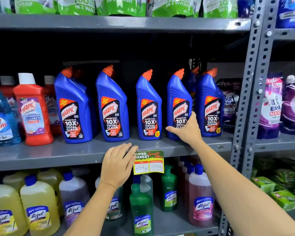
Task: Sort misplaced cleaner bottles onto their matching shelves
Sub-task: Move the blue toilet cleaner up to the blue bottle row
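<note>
So my right hand (186,129) is wrapping around the lower front of a blue Harpic bottle (178,106), fourth in the row, sitting right of centre on the middle shelf (58,155). The bottle is standing upright on the shelf, between two other blue ones. My left hand (117,166) is resting flat and open on the shelf's front edge, fingers spread, touching the price tag (149,163) just below centre. Red Harpic bottles (32,109) are sitting at the left.
</note>
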Demonstrator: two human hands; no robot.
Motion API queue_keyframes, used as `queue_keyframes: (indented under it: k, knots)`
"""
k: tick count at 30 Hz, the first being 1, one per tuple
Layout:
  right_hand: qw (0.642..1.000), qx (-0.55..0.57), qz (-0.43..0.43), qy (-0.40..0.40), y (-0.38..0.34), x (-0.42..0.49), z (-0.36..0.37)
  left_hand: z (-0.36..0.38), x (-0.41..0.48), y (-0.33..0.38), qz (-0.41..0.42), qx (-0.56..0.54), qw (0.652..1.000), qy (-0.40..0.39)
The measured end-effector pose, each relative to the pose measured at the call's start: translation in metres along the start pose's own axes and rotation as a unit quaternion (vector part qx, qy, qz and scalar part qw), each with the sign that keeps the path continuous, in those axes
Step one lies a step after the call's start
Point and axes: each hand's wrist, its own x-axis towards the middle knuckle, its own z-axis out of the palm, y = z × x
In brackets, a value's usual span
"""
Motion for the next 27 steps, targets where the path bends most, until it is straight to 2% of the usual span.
queue_keyframes:
  k: [8, 27]
  knots:
    - [0.995, -0.091, -0.001, 0.028, 0.0006, -0.0106, 0.0087, -0.0009, -0.0001, 0.0003, 0.000, 0.000, 1.000, -0.004]
    - [0.997, -0.073, 0.023, 0.019, 0.0006, -0.0041, 0.0049, -0.0038, 0.0016, 0.0039, -0.002, 0.014, 1.000, -0.010]
